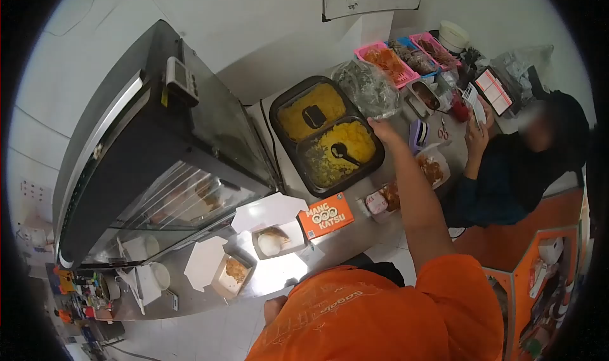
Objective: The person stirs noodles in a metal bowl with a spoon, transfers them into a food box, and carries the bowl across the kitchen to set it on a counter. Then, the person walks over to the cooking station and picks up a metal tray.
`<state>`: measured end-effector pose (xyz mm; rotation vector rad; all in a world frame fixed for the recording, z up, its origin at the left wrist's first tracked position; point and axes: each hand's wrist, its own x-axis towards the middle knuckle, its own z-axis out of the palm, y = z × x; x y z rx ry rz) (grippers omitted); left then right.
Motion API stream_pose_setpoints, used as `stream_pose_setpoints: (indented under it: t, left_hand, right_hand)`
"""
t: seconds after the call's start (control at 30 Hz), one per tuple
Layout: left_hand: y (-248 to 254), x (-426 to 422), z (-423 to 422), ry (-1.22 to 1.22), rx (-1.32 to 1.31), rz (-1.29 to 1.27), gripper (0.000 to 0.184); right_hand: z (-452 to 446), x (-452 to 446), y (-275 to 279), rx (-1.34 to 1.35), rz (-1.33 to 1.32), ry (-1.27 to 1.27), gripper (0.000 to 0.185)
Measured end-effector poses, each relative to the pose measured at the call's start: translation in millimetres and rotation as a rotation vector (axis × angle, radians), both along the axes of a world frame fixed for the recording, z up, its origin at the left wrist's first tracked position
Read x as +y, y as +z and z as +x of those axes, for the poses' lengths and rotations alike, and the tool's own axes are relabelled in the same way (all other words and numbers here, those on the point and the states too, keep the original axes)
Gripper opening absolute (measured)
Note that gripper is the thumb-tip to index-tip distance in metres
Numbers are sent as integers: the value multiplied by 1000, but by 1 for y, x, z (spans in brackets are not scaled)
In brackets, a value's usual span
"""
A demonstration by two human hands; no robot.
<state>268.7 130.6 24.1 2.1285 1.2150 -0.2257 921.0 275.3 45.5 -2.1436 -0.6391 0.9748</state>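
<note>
My right hand (384, 131) reaches out to the right rim of a black two-part tray (304, 172), fingers closed at its edge beside a clear plastic bag (368, 88). Yellow food (355, 140) and a black spoon (342, 151) lie in the tray's near part; another dark utensil (313, 116) rests in the far part. Low at the counter's front edge is my left hand (274, 309), partly hidden by my orange shirt, its fingers unclear. Nearer me stand an open box with rice (271, 242), another with fried food (235, 269), and a closed orange box (326, 216).
At the left stands a glass display case (184, 145). Another person (507, 164) at the right holds white papers (476, 107). Pink baskets (388, 63), red scissors (443, 130), a purple object (419, 136) and packed food (384, 200) lie on the counter.
</note>
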Motion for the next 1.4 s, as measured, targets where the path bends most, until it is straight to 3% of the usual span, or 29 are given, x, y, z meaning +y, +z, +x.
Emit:
stream_pose_setpoints:
  t: [0.07, 0.1, 0.13, 0.17, 0.2, 0.23, 0.27, 0.3, 0.4, 0.47, 0.5, 0.6, 0.67, 0.73, 0.77, 0.8, 0.87, 0.93, 0.97, 1.0, 1.03, 1.1, 1.13, 1.17, 1.2, 1.27, 1.33, 1.37, 1.4]
  left_hand:
    - [-3, 30, 28, -30, 116, -12, 22]
    - [11, 46, 52, -54, 236, -38, 22]
    - [27, 62, 71, 0, -3, 106, 28]
    - [70, 84, 116, 88, -129, 43, 40]
    - [78, 103, 147, 95, -506, 21, 42]
    - [80, 121, 178, 220, -569, -245, 44]
    - [67, 143, 210, 213, -835, -425, 58]
    - [69, 163, 244, 308, -849, -593, 79]
    - [21, 213, 320, 470, -697, -463, 82]
    - [-24, 236, 348, 841, -600, -763, 89]
    - [-17, 234, 353, 848, -613, -764, 89]
    - [18, 221, 356, 847, -471, -587, 103]
    - [32, 215, 351, 834, -472, -524, 98]
    - [35, 214, 347, 823, -476, -459, 93]
    - [36, 217, 346, 835, -689, -458, 88]
    - [36, 221, 344, 841, -901, -452, 83]
    - [40, 225, 339, 838, -1325, -429, 74]
    - [103, 231, 339, 754, -1440, -230, 80]
    - [108, 247, 336, 452, -1541, 42, 88]
    - [146, 245, 339, 421, -1614, 40, 92]
    - [160, 250, 340, 420, -1614, 31, 92]
    - [171, 255, 338, 241, -1553, 341, 94]
    - [166, 251, 338, 249, -1523, 386, 83]
    - [158, 246, 337, 250, -1523, 378, 83]
    - [147, 239, 336, 341, -1414, 244, 77]
    - [112, 227, 336, 569, -1196, -74, 69]
    - [76, 219, 340, 764, -1032, -428, 71]
    - [64, 215, 341, 824, -974, -599, 76]
    - [43, 213, 344, 824, -971, -605, 76]
  right_hand:
    - [1, 1, -6, 106, -74, -92, 80]
    - [1, -1, -5, 105, -82, -83, 80]
    - [4, -1, -1, 149, -165, -71, 85]
    - [5, 0, 5, 190, -249, -57, 91]
    - [3, 2, 8, 184, -259, -37, 91]
    - [1, 4, 11, 195, -296, -63, 86]
    - [-3, 5, 11, 208, -332, -92, 81]
    - [-4, 7, 9, 201, -335, -81, 81]
    - [7, 11, -7, 240, -333, -80, 81]
    - [27, 13, -33, 335, -402, -106, 97]
    - [23, 12, -21, 323, -403, -97, 97]
    - [9, 9, 13, 352, -342, -51, 82]
    - [16, 2, 6, 230, -281, 23, 101]
    - [22, 1, 10, 184, -263, 34, 102]
    - [26, 5, 14, 131, -228, 39, 104]
    - [5, 5, 57, 218, -132, -35, 95]
    - [31, 17, 52, 243, 19, -57, 85]
    - [66, 24, 54, 271, 157, -93, 76]
    - [87, 29, 66, 547, 402, 17, 66]
    - [97, 30, 77, 818, 653, 130, 56]
    - [87, 31, 87, 814, 651, 124, 56]
    - [39, 48, 101, 625, 739, -125, 41]
    - [17, 52, 88, 460, 615, -118, 38]
    - [10, 57, 55, 266, 360, 84, 40]
    - [5, 62, 21, 71, 101, 281, 42]
    - [-47, 61, -10, -668, -197, 918, 38]
    - [-109, 46, 25, -642, -455, 732, 29]
    - [-111, 40, 10, -638, -460, 731, 29]
    - [-112, 38, -14, -747, -427, 743, 27]
